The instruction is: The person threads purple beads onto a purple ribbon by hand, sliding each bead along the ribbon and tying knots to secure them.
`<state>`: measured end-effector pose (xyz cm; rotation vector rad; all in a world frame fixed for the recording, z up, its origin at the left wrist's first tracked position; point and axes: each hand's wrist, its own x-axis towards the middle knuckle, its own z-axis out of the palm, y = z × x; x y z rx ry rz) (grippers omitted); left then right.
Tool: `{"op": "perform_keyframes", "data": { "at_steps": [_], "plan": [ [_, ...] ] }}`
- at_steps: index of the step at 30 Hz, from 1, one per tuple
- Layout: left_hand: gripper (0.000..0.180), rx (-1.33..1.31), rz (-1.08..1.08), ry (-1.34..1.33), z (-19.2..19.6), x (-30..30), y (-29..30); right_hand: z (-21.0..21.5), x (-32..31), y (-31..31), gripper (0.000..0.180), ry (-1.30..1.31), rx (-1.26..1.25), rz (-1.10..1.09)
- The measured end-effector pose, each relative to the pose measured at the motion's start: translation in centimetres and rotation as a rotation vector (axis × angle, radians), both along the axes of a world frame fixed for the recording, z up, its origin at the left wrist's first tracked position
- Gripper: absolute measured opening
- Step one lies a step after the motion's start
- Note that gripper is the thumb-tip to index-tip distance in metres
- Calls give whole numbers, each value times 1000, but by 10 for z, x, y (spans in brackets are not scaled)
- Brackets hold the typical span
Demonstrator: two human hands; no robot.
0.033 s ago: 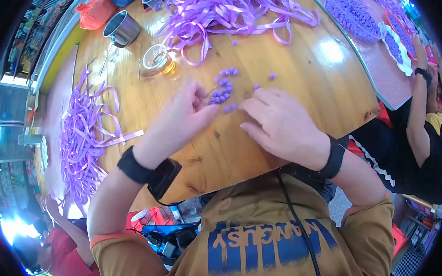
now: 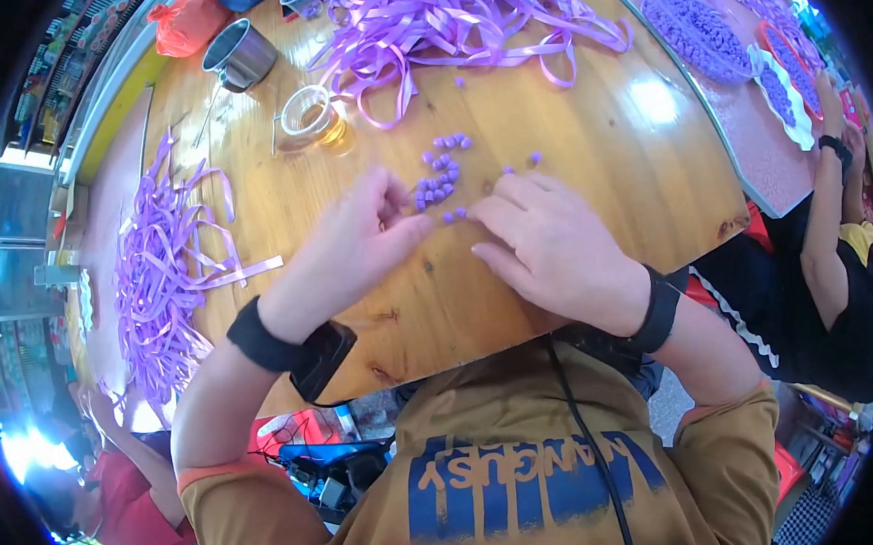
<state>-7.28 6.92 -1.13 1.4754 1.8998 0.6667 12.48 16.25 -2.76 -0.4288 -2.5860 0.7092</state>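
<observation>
A small cluster of purple beads (image 2: 436, 188) lies on the wooden table between my hands. My left hand (image 2: 370, 220) is at the cluster's left side, fingers curled in a pinch. What it grips, if anything, is too small to make out. On the other side, my right hand (image 2: 553, 235) rests low over the tabletop, thumb apart from the bent fingers. Its fingertips are beside a loose bead (image 2: 461, 213), and I see nothing held in it. Two more beads sit just beyond its knuckles, one of them partly covered.
Purple ribbons lie in a heap (image 2: 433, 26) at the far side and another pile (image 2: 161, 287) at the left. A clear cup (image 2: 307, 111) and a metal mug (image 2: 239, 56) stand far left. Beyond the table's right edge are bead trays (image 2: 698, 37) and another person's arm (image 2: 829, 217).
My right hand has shifted slightly left, toward the loose beads. The left hand stays almost in place.
</observation>
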Motion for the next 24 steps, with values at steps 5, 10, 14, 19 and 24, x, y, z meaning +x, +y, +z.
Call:
{"op": "perform_keyframes", "data": {
  "at_steps": [5, 10, 14, 19, 24],
  "plan": [
    [16, -172, -42, -425, -6, 8, -18, 0, -7, 4, 19, 23, 19, 61],
    [22, -244, -47, -551, -5, 11, -10, 4, 14, 10, 23, 52, -189, 64],
    [19, -237, 20, -530, 5, 12, -11, 1, 36, 16, 27, 102, -178, -37],
    [14, -162, -37, -426, 3, 15, -24, 4, 25, 22, 34, -16, -37, -216],
    [12, -170, -24, -495, 6, 26, -30, -3, 11, 29, 23, -62, 90, -133]
  ]
}}
